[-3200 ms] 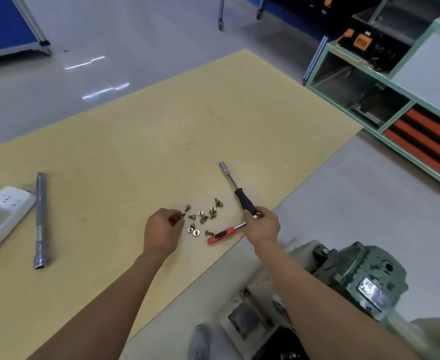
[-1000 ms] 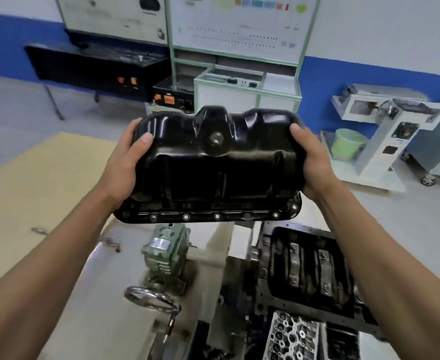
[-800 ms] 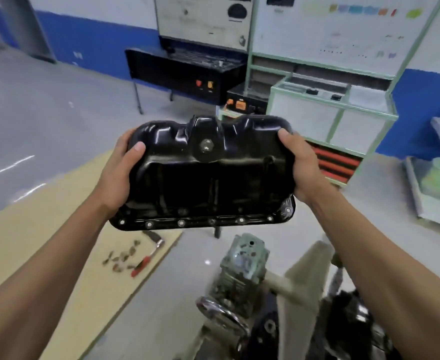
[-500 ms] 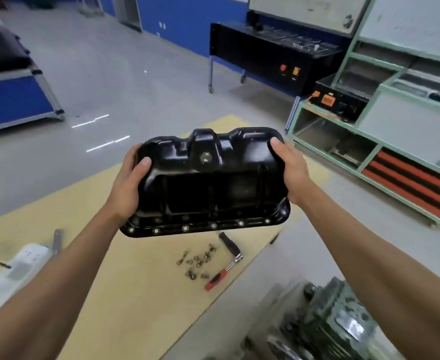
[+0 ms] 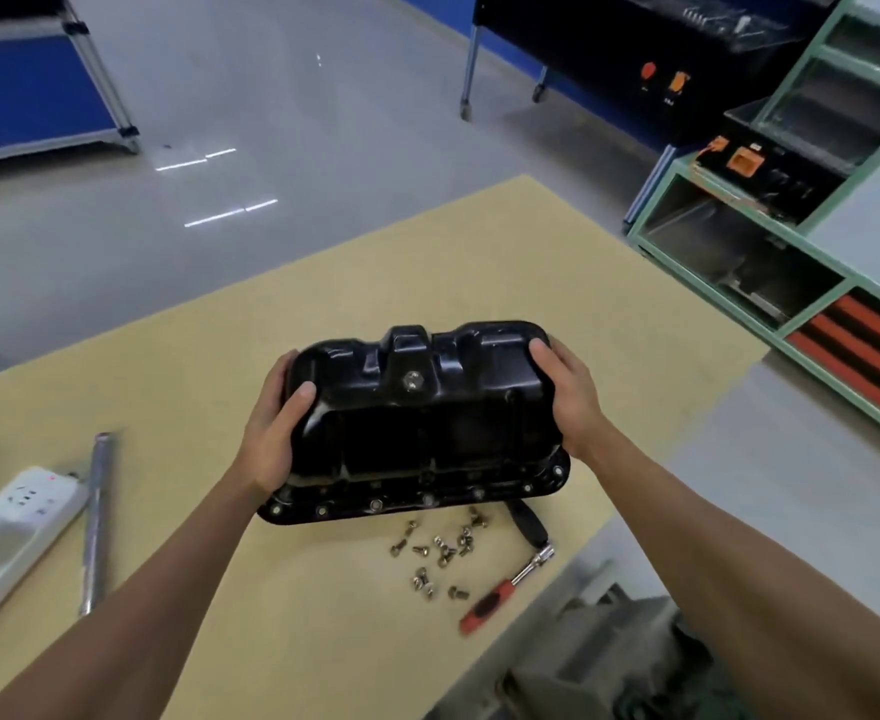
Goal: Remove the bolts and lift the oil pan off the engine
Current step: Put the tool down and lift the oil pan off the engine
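A red-handled ratchet (image 5: 505,589) and loose bolts (image 5: 440,550) lie near the tan board's (image 5: 323,304) near edge. Just beyond them, the left hand (image 5: 271,433) and right hand (image 5: 568,402) grip opposite ends of the black oil pan (image 5: 417,433), fingers curled round it, over the board.

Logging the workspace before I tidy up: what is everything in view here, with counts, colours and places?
oil pan: one, black, held over the board
bolts: about a dozen, silver, loose on the board
ratchet: one, red-handled, right of the bolts
steel bar: one, grey, left on the board
power strip: one, white, far left
board: one, yellowish, under the tools
shelving unit: one, green, right
left hand: grips the pan's left end
right hand: grips the pan's right end
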{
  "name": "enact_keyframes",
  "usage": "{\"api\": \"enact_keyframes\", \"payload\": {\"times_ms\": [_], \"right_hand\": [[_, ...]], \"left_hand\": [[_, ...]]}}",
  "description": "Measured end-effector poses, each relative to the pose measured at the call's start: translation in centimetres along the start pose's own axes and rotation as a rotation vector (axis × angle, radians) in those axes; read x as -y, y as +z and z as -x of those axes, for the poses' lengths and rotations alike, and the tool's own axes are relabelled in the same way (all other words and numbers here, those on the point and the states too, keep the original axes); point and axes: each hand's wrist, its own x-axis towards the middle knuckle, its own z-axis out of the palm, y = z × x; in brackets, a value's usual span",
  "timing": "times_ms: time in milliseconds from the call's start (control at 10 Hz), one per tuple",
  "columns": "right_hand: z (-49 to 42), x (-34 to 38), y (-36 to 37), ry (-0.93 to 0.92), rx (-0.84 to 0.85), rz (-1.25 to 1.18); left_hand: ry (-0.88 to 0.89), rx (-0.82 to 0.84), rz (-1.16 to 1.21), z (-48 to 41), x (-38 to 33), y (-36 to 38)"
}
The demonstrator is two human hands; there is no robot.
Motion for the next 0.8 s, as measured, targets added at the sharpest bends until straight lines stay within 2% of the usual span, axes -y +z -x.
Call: {"api": "enact_keyframes", "payload": {"times_ms": [300, 500, 700, 800], "right_hand": [[0.2, -3.3, -1.6, 0.018, -0.010, 0.034], [-0.1, -3.3, -1.8, 0.028, -0.019, 0.069], [0.0, -2.4, -1.9, 0.061, -0.074, 0.345], [0.4, -1.1, -1.9, 0.063, -0.080, 0.543]], "left_hand": [[-0.117, -0.017, -0.008, 0.5, 4.4, 1.1], [-0.112, -0.007, -0.048, 0.7, 3.5, 1.6], [-0.153, -0.035, -0.093, 0.1, 2.9, 1.7], [-0.237, -0.085, -0.267, 0.1, 1.7, 1.4]]}}
